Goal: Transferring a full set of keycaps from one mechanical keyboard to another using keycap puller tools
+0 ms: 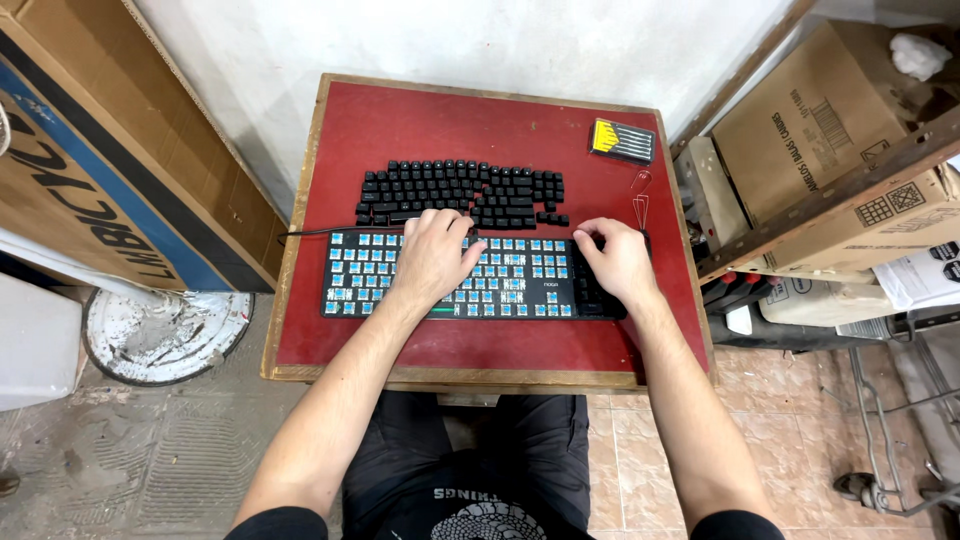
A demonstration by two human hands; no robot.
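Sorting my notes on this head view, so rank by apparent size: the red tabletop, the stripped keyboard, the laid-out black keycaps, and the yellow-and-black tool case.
1. Red tabletop
2. Stripped keyboard
3. Black keycaps
4. Tool case

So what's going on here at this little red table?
A person sits at a red table with both hands on a keyboard whose keycaps are mostly off, showing blue switches. The left hand rests mid-board; the right hand covers its right end. The removed black keycaps lie in rows behind it, with a wire puller and a yellow-and-black screwdriver set nearby.
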